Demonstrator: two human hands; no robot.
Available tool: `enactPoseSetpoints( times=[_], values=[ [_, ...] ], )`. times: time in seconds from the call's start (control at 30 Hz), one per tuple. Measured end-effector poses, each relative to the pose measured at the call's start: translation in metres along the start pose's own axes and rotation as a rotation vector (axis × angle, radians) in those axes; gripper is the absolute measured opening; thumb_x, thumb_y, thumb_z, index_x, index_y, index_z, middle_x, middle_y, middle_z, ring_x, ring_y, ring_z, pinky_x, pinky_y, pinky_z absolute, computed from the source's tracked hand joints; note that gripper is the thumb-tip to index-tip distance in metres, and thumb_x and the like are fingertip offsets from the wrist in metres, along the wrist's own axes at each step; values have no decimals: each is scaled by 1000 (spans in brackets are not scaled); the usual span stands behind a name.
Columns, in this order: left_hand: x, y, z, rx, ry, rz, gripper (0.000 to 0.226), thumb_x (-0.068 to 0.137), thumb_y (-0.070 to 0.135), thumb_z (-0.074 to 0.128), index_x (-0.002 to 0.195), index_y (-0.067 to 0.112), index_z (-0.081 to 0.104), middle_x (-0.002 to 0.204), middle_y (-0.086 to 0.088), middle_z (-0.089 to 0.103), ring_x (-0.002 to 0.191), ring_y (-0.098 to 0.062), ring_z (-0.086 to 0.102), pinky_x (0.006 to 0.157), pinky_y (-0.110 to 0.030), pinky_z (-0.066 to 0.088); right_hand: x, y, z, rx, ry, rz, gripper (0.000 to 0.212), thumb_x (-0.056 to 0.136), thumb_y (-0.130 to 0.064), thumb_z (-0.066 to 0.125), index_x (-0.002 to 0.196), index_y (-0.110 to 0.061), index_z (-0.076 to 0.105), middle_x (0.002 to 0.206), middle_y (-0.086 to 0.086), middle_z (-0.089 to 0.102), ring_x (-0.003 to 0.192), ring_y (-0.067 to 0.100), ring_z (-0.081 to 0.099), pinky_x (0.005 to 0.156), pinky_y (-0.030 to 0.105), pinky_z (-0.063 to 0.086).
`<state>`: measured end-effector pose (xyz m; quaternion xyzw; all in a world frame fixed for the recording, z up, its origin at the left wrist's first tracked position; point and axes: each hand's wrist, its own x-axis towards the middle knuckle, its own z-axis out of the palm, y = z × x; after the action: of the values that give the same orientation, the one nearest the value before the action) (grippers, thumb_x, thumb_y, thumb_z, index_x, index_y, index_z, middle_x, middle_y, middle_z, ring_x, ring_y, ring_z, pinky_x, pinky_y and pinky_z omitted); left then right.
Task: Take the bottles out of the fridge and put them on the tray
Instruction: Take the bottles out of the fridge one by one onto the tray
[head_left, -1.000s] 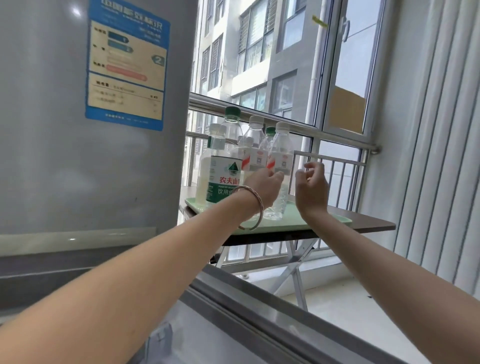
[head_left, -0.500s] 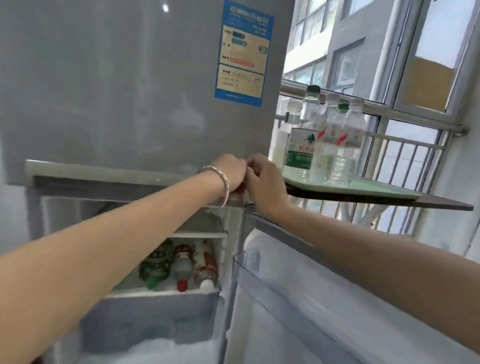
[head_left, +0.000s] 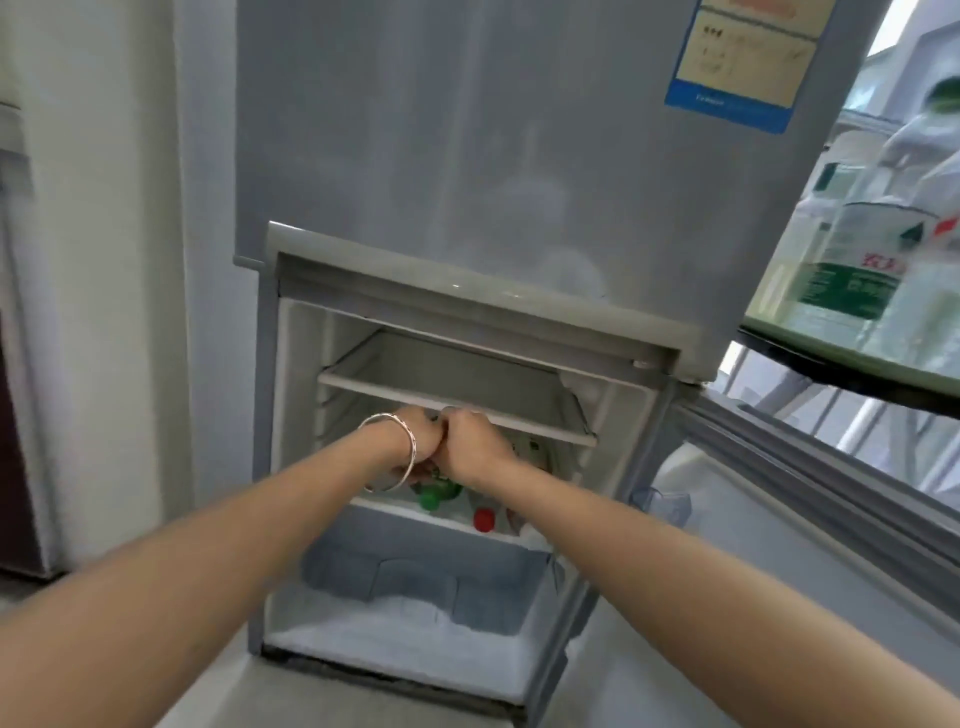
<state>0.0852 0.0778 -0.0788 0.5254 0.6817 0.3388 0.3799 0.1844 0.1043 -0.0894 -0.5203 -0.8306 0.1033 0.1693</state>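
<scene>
Two caps mark bottles lying on their sides in the fridge (head_left: 467, 156): a green-capped bottle (head_left: 434, 494) just beneath the left hand (head_left: 418, 440), and a red-capped bottle (head_left: 484, 519) lower, under the right hand (head_left: 470, 446). Both hands are curled, knuckles touching; whether either clasps a bottle cannot be told. The bottles are probably full, cold and slick, so grasp them mid-body. The tray (head_left: 831, 345) sits well right of the hands.

The sticker (head_left: 748, 57) at the top right corner of the fridge door (head_left: 519, 156) carries print too blurred to read. On the bottle (head_left: 857, 270) at the left edge of the tray (head_left: 831, 345), the green label shows red characters, also illegible.
</scene>
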Motion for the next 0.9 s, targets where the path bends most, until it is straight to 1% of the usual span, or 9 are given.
enactPoseSetpoints(
  times=[0.03, 0.1, 0.23, 0.37, 0.47, 0.57, 0.67, 0.8, 0.9],
  values=[
    [4, -6, 1, 1, 5, -9, 41, 95, 24, 39, 99, -7, 65, 96, -26, 71, 87, -38, 71, 76, -45, 61, 11, 5, 10, -23, -42, 5, 17, 81, -28, 59, 88, -13, 65, 95, 12, 71, 85, 32, 66, 66, 32, 51],
    [13, -19, 4, 13, 9, -28, 41, 95, 25, 39, 112, -5, 62, 110, -25, 68, 101, -38, 68, 89, -47, 56, 37, 20, 38, -119, -188, 28, 28, 82, -32, 64, 103, -13, 68, 104, 9, 71, 90, 29, 67, 70, 31, 53],
    [32, -47, 9, 46, 16, -84, 31, 96, 20, 38, 108, 0, 58, 106, -19, 68, 83, -34, 69, 74, -38, 56, 68, 53, 85, -385, -496, 37, 42, 95, -21, 53, 135, -10, 48, 130, 12, 57, 113, 29, 58, 87, 30, 46],
    [42, -68, 10, 53, -9, -136, 34, 95, 22, 41, 115, -1, 57, 113, -23, 66, 76, -29, 64, 72, -35, 49, 70, 70, 116, -358, -549, 51, 62, 94, -11, 50, 150, -17, 25, 144, 14, 45, 123, 29, 52, 96, 30, 44],
    [47, -77, 7, 46, -15, -169, 35, 96, 21, 40, 116, -2, 56, 110, -24, 67, 75, -29, 64, 68, -34, 48, 65, 80, 135, -261, -508, 104, 70, 93, -10, 48, 153, -24, 15, 149, 13, 40, 127, 29, 49, 100, 33, 42],
    [52, -83, 7, 36, -21, -190, 34, 96, 21, 40, 117, -1, 56, 104, -22, 68, 75, -30, 63, 68, -32, 47, 60, 83, 142, -238, -387, 109, 59, 93, -7, 44, 148, -20, 29, 143, 16, 45, 127, 31, 49, 103, 38, 42],
    [48, -80, 7, 74, -19, -176, 31, 94, 19, 40, 112, 1, 58, 109, -23, 69, 83, -33, 68, 72, -35, 51, 46, 80, 141, -344, -229, 27, 61, 85, 8, 47, 140, -17, 36, 129, 16, 53, 114, 31, 57, 90, 40, 52],
    [41, -67, 7, 243, -7, -109, 18, 94, 12, 43, 94, 8, 60, 94, -10, 64, 82, -28, 63, 88, -38, 55, 33, 72, 110, -422, 10, -89, 57, 78, 14, 51, 127, -13, 46, 117, 14, 60, 96, 30, 64, 78, 39, 55],
    [36, -54, 5, 271, 17, -48, 33, 92, 12, 43, 119, 1, 58, 104, -15, 64, 96, -32, 66, 90, -40, 53, 24, 58, 68, -445, 47, -160, 52, 79, 10, 53, 124, -17, 50, 110, 10, 63, 94, 30, 63, 72, 35, 48]
  ],
)
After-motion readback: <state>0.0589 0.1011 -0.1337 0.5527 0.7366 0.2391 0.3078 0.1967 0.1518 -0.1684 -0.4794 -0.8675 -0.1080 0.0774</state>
